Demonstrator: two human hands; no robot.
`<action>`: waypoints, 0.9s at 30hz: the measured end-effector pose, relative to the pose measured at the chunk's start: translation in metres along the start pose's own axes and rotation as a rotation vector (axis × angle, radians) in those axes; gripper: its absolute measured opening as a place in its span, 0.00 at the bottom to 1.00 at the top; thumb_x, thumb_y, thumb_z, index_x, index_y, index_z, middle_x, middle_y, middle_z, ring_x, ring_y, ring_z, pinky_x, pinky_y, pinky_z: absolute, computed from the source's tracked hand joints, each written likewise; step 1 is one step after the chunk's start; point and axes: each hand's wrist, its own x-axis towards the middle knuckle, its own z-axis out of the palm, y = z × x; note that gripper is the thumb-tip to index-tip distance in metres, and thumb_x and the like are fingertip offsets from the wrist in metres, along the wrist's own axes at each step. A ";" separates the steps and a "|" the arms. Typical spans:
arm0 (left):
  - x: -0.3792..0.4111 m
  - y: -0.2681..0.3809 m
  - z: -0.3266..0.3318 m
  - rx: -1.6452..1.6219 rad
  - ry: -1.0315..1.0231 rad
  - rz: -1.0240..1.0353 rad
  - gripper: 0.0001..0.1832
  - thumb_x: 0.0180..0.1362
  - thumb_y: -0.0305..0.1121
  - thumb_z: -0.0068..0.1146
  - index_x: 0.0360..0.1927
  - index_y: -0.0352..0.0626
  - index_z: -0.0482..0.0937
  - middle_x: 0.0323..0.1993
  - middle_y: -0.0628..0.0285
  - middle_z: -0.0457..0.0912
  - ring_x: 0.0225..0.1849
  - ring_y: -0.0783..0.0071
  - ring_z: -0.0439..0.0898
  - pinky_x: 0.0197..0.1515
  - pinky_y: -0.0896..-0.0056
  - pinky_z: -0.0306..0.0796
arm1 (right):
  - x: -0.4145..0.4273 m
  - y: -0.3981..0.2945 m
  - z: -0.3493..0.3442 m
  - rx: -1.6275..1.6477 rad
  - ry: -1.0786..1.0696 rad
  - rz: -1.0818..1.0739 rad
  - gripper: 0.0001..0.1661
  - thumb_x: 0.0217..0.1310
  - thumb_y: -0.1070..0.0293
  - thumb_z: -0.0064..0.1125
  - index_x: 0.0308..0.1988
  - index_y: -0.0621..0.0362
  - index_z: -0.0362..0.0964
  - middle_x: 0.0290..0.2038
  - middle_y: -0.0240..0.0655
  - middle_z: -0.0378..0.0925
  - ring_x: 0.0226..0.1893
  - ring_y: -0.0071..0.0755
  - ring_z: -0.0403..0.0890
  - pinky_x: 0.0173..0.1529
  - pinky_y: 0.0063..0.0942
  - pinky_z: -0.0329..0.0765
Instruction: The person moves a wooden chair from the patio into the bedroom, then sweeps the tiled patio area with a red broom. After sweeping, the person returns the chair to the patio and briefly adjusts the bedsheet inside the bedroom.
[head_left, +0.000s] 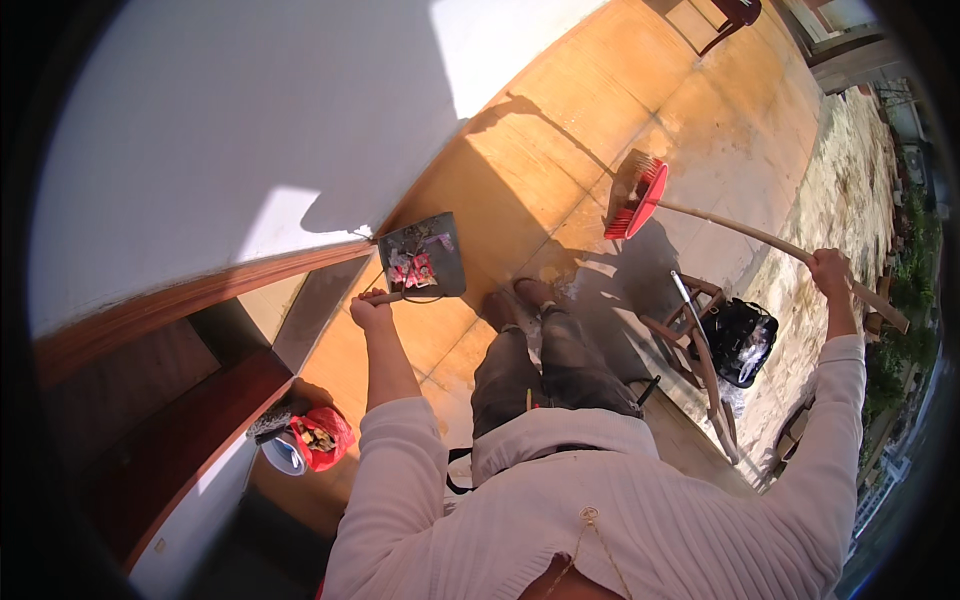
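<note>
My left hand (369, 310) is closed around the handle of a dark dustpan (448, 259), which holds litter: pink and red wrappers (411, 271) and darker debris. The dustpan is beside the wall's corner, over the tiled floor. My right hand (829, 271) grips the wooden stick of a broom (646, 201), out to the right. The broom's red head with red bristles is in front of my feet, to the right of the dustpan, and the end of its stick shows past my hand. Whether the bristles touch the floor I cannot tell.
A wooden chair (705, 360) stands at right, beside a black bag (739, 337) with clear plastic. At lower left are a red plastic bag (330, 439) and a pale bucket (285, 456) by a doorway. A white wall (225, 127) runs along the left. Another dark chair (727, 26) is farther off.
</note>
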 end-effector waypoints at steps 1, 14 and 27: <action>0.005 -0.005 0.000 0.016 -0.010 -0.011 0.09 0.56 0.32 0.32 0.22 0.44 0.58 0.16 0.63 0.61 0.19 0.68 0.63 0.28 0.63 0.64 | 0.000 0.001 -0.008 -0.034 0.058 -0.019 0.15 0.45 0.56 0.52 0.22 0.57 0.75 0.19 0.41 0.74 0.22 0.43 0.75 0.29 0.37 0.71; 0.031 -0.074 0.007 0.192 0.022 -0.124 0.10 0.55 0.29 0.38 0.38 0.35 0.57 0.29 0.58 0.62 0.29 0.65 0.66 0.37 0.60 0.68 | 0.099 -0.139 0.011 0.462 -0.162 -0.077 0.14 0.46 0.53 0.53 0.28 0.49 0.75 0.22 0.40 0.74 0.28 0.43 0.76 0.35 0.35 0.72; -0.036 -0.060 0.032 1.355 0.368 0.071 0.18 0.50 0.29 0.45 0.45 0.34 0.61 0.32 0.52 0.69 0.20 0.66 0.71 0.20 0.68 0.66 | 0.169 0.115 0.046 0.281 -0.313 0.324 0.14 0.41 0.57 0.56 0.25 0.56 0.77 0.21 0.41 0.75 0.23 0.41 0.76 0.34 0.34 0.73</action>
